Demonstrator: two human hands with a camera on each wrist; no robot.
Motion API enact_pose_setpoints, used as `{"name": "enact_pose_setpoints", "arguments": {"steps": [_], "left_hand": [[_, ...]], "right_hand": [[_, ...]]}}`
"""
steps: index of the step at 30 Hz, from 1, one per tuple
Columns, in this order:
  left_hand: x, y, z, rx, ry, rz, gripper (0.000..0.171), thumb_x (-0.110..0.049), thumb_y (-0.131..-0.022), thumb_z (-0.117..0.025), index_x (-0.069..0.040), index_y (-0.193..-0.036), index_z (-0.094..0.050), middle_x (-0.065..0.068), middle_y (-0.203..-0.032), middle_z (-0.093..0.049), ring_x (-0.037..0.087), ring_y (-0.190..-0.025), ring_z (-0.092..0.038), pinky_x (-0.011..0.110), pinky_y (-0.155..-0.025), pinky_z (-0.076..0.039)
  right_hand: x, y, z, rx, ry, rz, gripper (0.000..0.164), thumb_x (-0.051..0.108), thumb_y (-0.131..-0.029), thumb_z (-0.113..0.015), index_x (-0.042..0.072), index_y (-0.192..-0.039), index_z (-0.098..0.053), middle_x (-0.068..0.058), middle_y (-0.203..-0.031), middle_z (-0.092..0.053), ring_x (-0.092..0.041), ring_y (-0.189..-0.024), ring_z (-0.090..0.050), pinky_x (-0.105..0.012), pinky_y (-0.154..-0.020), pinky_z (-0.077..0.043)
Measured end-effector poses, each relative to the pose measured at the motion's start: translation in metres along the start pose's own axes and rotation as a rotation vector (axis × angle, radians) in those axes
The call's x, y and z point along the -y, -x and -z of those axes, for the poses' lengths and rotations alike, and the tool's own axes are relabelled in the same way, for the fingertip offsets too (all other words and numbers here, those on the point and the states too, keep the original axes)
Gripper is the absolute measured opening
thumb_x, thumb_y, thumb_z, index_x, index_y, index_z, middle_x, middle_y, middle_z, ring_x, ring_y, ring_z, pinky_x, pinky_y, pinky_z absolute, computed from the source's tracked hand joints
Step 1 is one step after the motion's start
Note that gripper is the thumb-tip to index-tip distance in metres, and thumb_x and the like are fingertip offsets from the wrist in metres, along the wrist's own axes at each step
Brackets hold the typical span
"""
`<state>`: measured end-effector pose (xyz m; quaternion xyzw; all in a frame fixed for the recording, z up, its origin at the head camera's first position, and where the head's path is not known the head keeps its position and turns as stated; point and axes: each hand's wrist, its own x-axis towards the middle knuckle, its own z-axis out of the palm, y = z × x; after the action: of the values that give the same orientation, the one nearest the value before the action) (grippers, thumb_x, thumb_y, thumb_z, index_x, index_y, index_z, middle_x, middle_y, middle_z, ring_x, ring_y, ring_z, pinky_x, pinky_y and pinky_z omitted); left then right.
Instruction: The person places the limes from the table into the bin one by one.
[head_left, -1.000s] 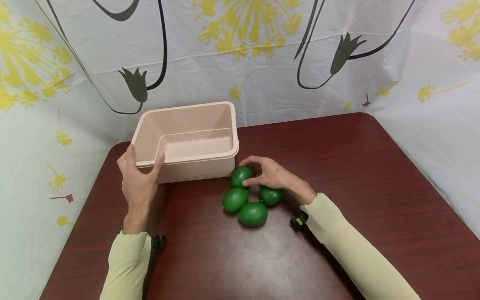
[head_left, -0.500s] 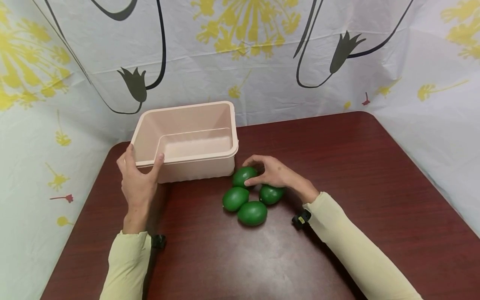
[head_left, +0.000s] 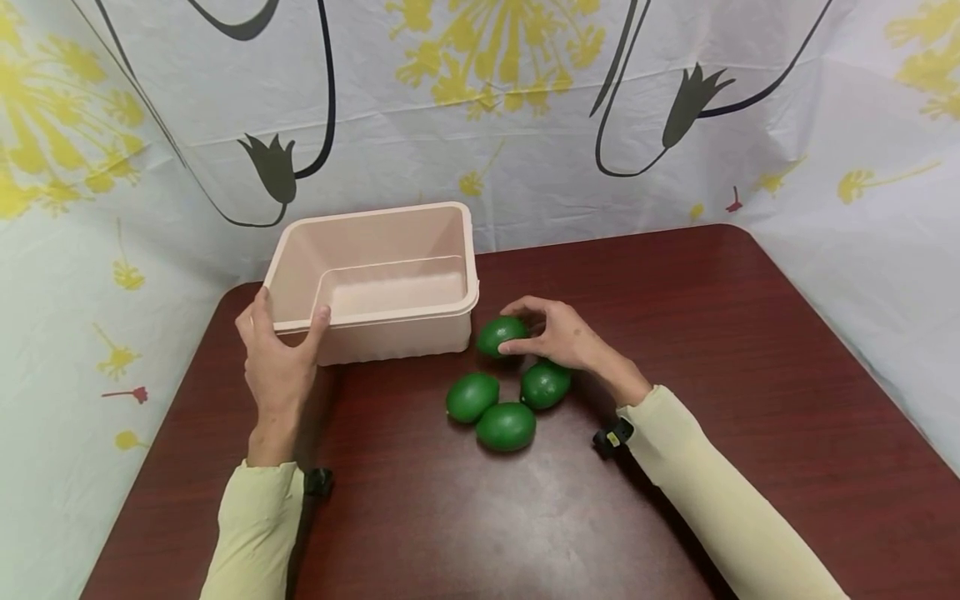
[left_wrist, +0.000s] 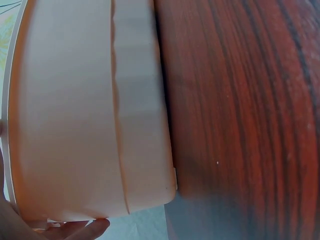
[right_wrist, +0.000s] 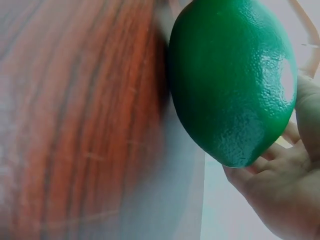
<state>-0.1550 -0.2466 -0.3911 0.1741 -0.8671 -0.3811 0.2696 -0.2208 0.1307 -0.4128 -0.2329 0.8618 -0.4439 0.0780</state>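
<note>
My left hand [head_left: 279, 362] grips the front left corner of a beige plastic bin [head_left: 393, 333], thumb at the front rim and fingers round the left side. In the left wrist view the bin's wall [left_wrist: 65, 110] fills the left half, with fingertips [left_wrist: 95, 229] at its lower corner. To the right of the bin, my right hand [head_left: 558, 333] holds a green lime [head_left: 501, 336] between thumb and fingers. Below that hand, three more limes lie grouped: one on the left [head_left: 472, 397], one in front [head_left: 506, 427], and one near the wrist [head_left: 546, 385]. A lime [right_wrist: 232, 85] looms large in the right wrist view.
Everything stands on a dark red wood-grain table [head_left: 465, 525] with rounded far corners. A white sheet [head_left: 525, 183] with yellow and grey flower prints hangs behind and at both sides. Small black cameras sit at the left wrist [head_left: 318, 482] and right wrist [head_left: 613, 437].
My right hand has taken the lime beside the bin and moved it slightly right and away from me, apart from the other limes. The left hand and bin stay put.
</note>
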Motion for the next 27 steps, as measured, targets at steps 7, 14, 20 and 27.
{"name": "enact_pose_setpoints", "arguments": {"steps": [7, 14, 20, 27], "left_hand": [[0.001, 0.0, -0.001, 0.0, -0.001, -0.001, 0.092, -0.065, -0.086, -0.071, -0.033, -0.164, -0.033, 0.003, -0.163, -0.036, 0.05, -0.132, -0.056, 0.068, -0.104, -0.04], [0.001, -0.001, 0.0, -0.004, -0.002, -0.002, 0.092, -0.064, -0.086, -0.071, -0.033, -0.163, -0.034, 0.003, -0.163, -0.037, 0.05, -0.131, -0.056, 0.068, -0.104, -0.04], [0.001, -0.001, 0.0, 0.002, -0.001, 0.002, 0.092, -0.065, -0.085, -0.071, -0.033, -0.164, -0.034, 0.003, -0.163, -0.037, 0.05, -0.131, -0.056, 0.068, -0.104, -0.04], [0.001, -0.001, 0.001, 0.002, 0.002, 0.004, 0.092, -0.064, -0.085, -0.071, -0.033, -0.164, -0.033, 0.002, -0.163, -0.037, 0.05, -0.132, -0.056, 0.068, -0.105, -0.04]], "right_hand": [[-0.001, 0.001, -0.001, -0.063, -0.045, -0.009, 0.05, 0.037, -0.084, -0.088, 0.023, -0.128, -0.068, -0.001, -0.121, -0.072, -0.019, -0.107, -0.071, -0.04, -0.094, -0.058], [0.002, 0.002, 0.002, -0.159, -0.068, -0.025, 0.051, 0.037, -0.084, -0.088, 0.021, -0.129, -0.068, -0.004, -0.121, -0.072, -0.023, -0.102, -0.072, -0.041, -0.09, -0.058], [0.004, 0.004, 0.004, -0.236, -0.061, -0.009, 0.05, 0.034, -0.083, -0.089, 0.021, -0.127, -0.068, -0.004, -0.118, -0.072, -0.023, -0.098, -0.073, -0.041, -0.089, -0.058], [0.008, 0.003, 0.005, -0.314, -0.072, 0.019, 0.049, 0.035, -0.083, -0.089, 0.021, -0.126, -0.068, -0.002, -0.118, -0.072, -0.021, -0.092, -0.072, -0.035, -0.084, -0.058]]}}
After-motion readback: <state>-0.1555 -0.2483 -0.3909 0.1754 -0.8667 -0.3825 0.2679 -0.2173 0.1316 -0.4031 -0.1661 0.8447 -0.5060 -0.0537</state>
